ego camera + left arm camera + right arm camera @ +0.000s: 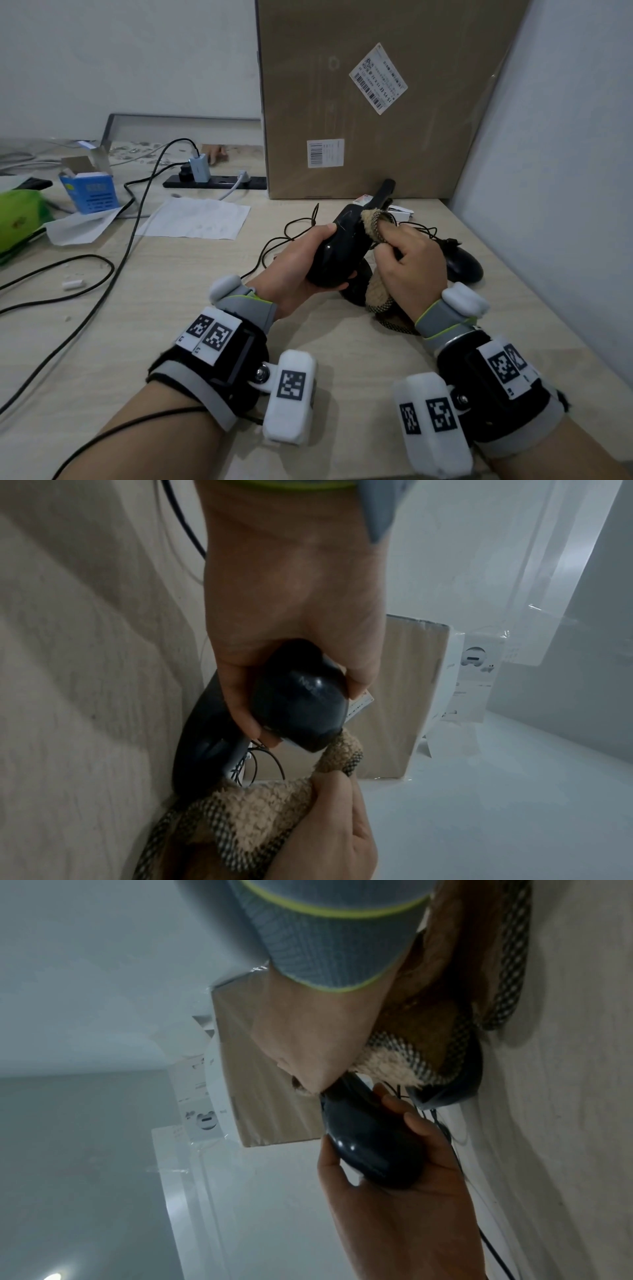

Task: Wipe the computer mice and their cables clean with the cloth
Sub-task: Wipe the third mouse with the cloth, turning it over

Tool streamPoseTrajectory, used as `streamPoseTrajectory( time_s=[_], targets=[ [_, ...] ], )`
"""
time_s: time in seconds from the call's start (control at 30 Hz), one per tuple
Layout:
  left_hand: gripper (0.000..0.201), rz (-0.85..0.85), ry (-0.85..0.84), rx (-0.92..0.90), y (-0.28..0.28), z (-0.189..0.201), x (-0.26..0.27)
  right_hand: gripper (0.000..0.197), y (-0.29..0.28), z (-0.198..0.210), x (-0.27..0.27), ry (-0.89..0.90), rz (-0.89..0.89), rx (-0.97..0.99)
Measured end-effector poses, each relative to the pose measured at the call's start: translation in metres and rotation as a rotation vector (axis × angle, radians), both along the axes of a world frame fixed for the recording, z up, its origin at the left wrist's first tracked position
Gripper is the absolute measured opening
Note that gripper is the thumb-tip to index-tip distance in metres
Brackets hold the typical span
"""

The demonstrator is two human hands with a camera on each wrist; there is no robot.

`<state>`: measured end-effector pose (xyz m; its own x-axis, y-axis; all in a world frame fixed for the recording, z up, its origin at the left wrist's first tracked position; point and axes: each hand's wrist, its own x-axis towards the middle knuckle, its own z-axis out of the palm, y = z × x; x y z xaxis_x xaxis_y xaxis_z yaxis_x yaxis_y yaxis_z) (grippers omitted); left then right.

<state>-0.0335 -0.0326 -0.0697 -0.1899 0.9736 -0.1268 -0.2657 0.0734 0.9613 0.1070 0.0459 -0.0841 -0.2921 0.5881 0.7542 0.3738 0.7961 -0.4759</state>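
My left hand (305, 263) grips a glossy black mouse (337, 246) from below and holds it lifted above the table, nose pointing away. My right hand (409, 263) pinches a tan fleecy cloth (373, 222) with a checked edge and presses it against the mouse's front end. In the left wrist view the cloth (260, 810) meets the mouse (301, 696) at its tip. A second black mouse (464, 262) lies on the table to the right, and another (358, 287) lies under the held one. Thin black mouse cables (294, 226) trail over the table behind my hands.
A large cardboard box (376, 102) stands at the back, with a white wall (565, 171) close on the right. To the left lie a sheet of paper (195, 219), a black power strip (212, 181) with thick cables (130, 222), a blue box (92, 192) and a green packet (17, 216).
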Motion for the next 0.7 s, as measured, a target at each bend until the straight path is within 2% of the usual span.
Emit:
streamPoseTrajectory(
  time_s=[0.17, 0.3, 0.43, 0.57, 0.7],
  targets=[
    [0.04, 0.008, 0.008, 0.004, -0.0001, 0.0001, 0.0017, 0.036, -0.0005, -0.0016, 0.0, -0.048, 0.042, 0.033],
    [0.048, 0.011, 0.047, -0.001, 0.0012, -0.0007, 0.002, 0.027, 0.0055, -0.0019, 0.002, -0.026, -0.057, -0.001],
    [0.047, 0.038, 0.029, 0.006, 0.0021, -0.0005, 0.0016, 0.032, -0.0011, -0.0002, -0.0004, -0.026, 0.064, 0.072],
    [0.047, 0.047, 0.035, 0.007, 0.0021, -0.002, 0.0019, 0.032, 0.0049, -0.0016, 0.002, -0.003, -0.016, 0.004],
    [0.046, 0.061, 0.032, 0.022, 0.0017, -0.0004, 0.001, 0.033, -0.0004, -0.0006, -0.0005, 0.004, 0.078, 0.075]
  ],
)
